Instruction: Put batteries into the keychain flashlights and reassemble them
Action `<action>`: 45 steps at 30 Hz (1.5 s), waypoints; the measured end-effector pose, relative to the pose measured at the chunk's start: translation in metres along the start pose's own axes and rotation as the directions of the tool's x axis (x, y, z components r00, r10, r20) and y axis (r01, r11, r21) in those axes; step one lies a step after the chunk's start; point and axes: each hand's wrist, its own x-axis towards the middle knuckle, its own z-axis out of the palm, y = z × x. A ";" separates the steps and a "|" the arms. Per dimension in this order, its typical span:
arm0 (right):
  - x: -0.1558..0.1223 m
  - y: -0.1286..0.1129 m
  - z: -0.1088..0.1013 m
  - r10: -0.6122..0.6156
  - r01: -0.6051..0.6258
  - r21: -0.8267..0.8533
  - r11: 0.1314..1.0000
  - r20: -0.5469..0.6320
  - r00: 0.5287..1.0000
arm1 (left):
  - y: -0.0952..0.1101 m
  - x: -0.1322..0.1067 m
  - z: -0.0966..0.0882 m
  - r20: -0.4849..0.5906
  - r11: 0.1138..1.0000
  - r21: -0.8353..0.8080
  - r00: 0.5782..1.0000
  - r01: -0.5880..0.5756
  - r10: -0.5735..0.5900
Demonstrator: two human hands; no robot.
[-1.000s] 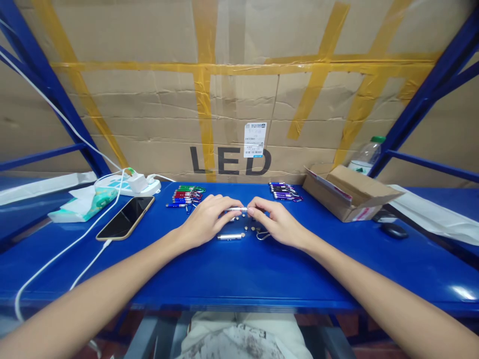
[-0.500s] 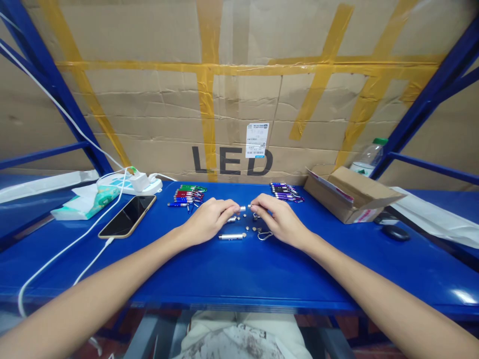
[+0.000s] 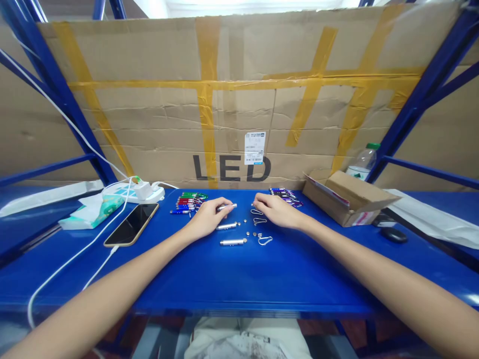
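Note:
My left hand [image 3: 207,217] is closed on a small silver keychain flashlight [image 3: 229,206] just above the blue table [image 3: 239,271]. My right hand [image 3: 272,209] rests curled a short way to the right, its fingertips by a metal clip [image 3: 258,220]; whether it holds a small part I cannot make out. Between and below the hands lie two more silver flashlights [image 3: 232,242], a few button cells [image 3: 253,233] and another carabiner clip [image 3: 264,240].
Coloured keychain flashlights lie in a pile at back left [image 3: 189,201] and another at back right [image 3: 286,195]. A phone [image 3: 131,224] on a white cable, a tissue pack [image 3: 93,211], a power strip [image 3: 136,191], an open cardboard box [image 3: 346,197], a bottle [image 3: 359,163] and a mouse [image 3: 390,234] surround them.
The hands have pulled apart: the left keeps the silver flashlight, the right has moved right and back toward the clips. The camera has tilted up a little.

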 end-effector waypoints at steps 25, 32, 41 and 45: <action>0.017 0.004 0.013 0.018 0.010 -0.185 0.983 0.150 0.988 | -0.018 0.010 0.000 0.066 0.968 0.244 0.997 -0.061 0.046; 0.016 0.005 0.014 0.028 -0.002 -0.251 0.968 0.099 0.995 | -0.021 0.010 -0.006 0.075 0.936 0.333 0.993 -0.115 0.096; 0.011 0.009 0.016 -0.006 0.008 -0.280 0.960 0.010 1.000 | -0.023 0.006 -0.013 0.058 0.921 0.377 0.995 -0.101 0.085; 0.010 0.010 0.016 -0.031 0.009 -0.293 0.956 -0.069 0.997 | -0.022 0.005 -0.015 0.077 0.914 0.394 0.994 -0.098 0.073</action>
